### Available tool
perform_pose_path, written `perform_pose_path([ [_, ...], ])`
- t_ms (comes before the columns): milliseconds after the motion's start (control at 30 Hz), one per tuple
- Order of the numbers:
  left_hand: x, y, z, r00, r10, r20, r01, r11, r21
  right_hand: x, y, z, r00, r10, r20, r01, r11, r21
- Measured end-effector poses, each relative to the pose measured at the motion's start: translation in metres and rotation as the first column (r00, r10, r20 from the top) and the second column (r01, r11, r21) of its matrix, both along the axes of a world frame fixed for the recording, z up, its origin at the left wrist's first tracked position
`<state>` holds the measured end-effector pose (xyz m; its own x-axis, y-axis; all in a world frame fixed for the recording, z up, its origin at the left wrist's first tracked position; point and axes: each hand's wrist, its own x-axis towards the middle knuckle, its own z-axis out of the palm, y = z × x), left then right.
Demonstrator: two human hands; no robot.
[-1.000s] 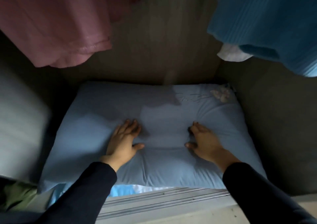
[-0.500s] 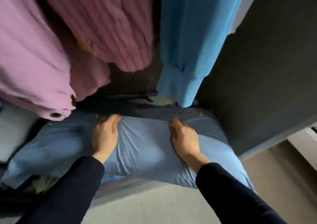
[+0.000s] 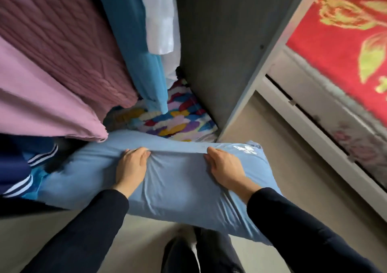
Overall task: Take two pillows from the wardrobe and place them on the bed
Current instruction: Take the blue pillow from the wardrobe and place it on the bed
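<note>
So we've got the soft light-blue fabric pillow (image 3: 178, 180) gripped in both hands, and it's mostly out past the dark grey wardrobe side panel (image 3: 222, 42), its left end just tucked under the hanging clothes. Our left hand (image 3: 130, 169) is closed over the pillow's far edge with the fingers curled down into a bunch of cloth, and our right hand (image 3: 225, 168) is clamped over that same edge nearer the little white butterfly print (image 3: 245, 149). Both are grabbing cover more than stuffing, from the look of the wrinkles.

What could go sideways: the pillow's left end sits right below the pink hanging garment (image 3: 41, 105) and next to the navy striped jacket (image 3: 18, 168), so dragging it out could catch a hem and yank something off its hanger. A pinch on loose fabric could also let the filling sag and the thing slide out of our grip.

Behind the pillow, on the wardrobe floor, there's a multicoloured patterned cushion (image 3: 178, 117), which we're guessing is number two. The bed with the red-and-gold floral blanket (image 3: 345, 42) is to the right of the wardrobe panel, so it's a short swing over.
</note>
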<state>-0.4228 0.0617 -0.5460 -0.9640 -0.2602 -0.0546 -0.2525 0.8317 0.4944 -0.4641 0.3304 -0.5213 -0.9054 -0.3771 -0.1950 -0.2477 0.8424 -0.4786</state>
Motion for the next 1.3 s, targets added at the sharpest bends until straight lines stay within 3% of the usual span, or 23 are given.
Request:
perform_pose_path([
  [233, -0.022, 0.130, 0.061, 0.978, -0.191, 0.080, 0.184, 0.979, 0.089, -0.023, 0.137, 0.085, 0.997, -0.069, 0.031, 0.062, 0.983, 0.173],
  [400, -0.067, 0.248, 0.087, 0.899, -0.388, 0.201, 0.372, 0.921, 0.115, -0.068, 0.260, 0.118, 0.996, -0.091, 0.019, 0.082, 0.958, 0.276],
  [567, -0.125, 0.380, 0.108, 0.838, -0.502, 0.211, 0.488, 0.865, 0.119, -0.126, 0.389, 0.143, 0.987, -0.139, -0.085, 0.160, 0.923, 0.350],
  [733, -0.203, 0.495, 0.134, 0.852, -0.511, 0.117, 0.477, 0.848, 0.231, -0.207, 0.494, 0.181, 0.964, -0.131, -0.232, 0.218, 0.889, 0.404],
  [933, -0.325, 0.570, 0.156, 0.864, -0.493, -0.099, 0.497, 0.807, 0.319, -0.328, 0.566, 0.204, 0.909, -0.131, -0.395, 0.310, 0.846, 0.434],
  [1100, -0.445, 0.612, 0.161, 0.832, -0.492, -0.255, 0.551, 0.786, 0.280, -0.437, 0.610, 0.206, 0.864, -0.148, -0.482, 0.379, 0.821, 0.426],
  [1300, -0.583, 0.658, 0.164, 0.794, -0.542, -0.275, 0.600, 0.771, 0.211, -0.558, 0.649, 0.191, 0.837, -0.264, -0.480, 0.479, 0.777, 0.408],
])
